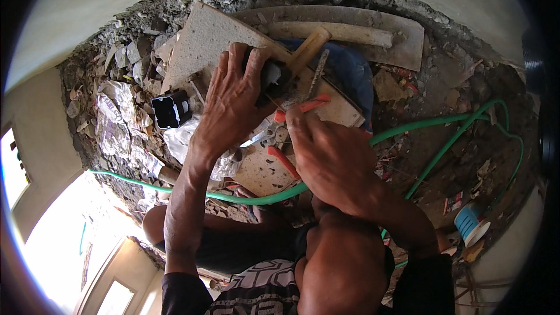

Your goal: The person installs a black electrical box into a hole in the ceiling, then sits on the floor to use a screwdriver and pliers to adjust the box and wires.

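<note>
My left hand (230, 102) curls its fingers over a black object (273, 77), mostly hidden beneath the palm, on a speckled tile slab. A wooden handle (309, 49) runs from beside that object toward the upper right. Low to the right, my right hand (332, 157) is closed, its index finger pointing up at the work; whatever it pinches is hidden. Just past its fingertips lie a red strip (315, 104) and a rough rod (318, 73). Between the hands, a metal tool (269, 134) and a red handle-like piece (284, 163) rest on the slab.
An open black electrical box (170, 109) sits left of my left hand, near crumpled clear plastic (116, 116). A green hose (274, 197) crosses in front of me. Broken rubble lines the wall. A blue-and-white spool (471, 224) lies at right; a curved board (402, 38) is behind.
</note>
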Available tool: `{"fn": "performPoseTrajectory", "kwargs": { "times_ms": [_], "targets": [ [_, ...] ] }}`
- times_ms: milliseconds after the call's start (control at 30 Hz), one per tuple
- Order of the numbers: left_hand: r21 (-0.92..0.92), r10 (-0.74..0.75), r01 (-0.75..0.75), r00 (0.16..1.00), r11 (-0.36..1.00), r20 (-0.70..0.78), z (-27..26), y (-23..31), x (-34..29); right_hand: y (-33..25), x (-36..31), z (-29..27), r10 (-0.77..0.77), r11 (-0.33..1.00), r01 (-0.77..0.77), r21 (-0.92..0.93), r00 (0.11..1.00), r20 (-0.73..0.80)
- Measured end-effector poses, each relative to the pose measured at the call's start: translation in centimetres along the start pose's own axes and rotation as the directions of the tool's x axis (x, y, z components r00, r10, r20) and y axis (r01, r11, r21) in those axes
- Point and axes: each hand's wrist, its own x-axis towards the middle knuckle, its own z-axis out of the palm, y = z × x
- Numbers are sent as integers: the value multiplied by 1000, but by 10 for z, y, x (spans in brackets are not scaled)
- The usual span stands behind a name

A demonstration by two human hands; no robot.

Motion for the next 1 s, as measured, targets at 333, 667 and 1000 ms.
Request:
{"fn": "performPoseTrajectory", "kwargs": {
  "times_ms": [333,667,1000],
  "targets": [
    [-24,2,-2,1000,1000,-11,2,-2,1,7,6,6,24,995,-20,96,999,-39],
    [-27,-14,14,1000,1000,9,5,2,-2,4,10,12,34,999,-32,38,998,-53],
    [-36,-8,8,1000,999,17,3,0,1,5,7,11,7,1000,-8,-10,1000,-9]
  ]
}}
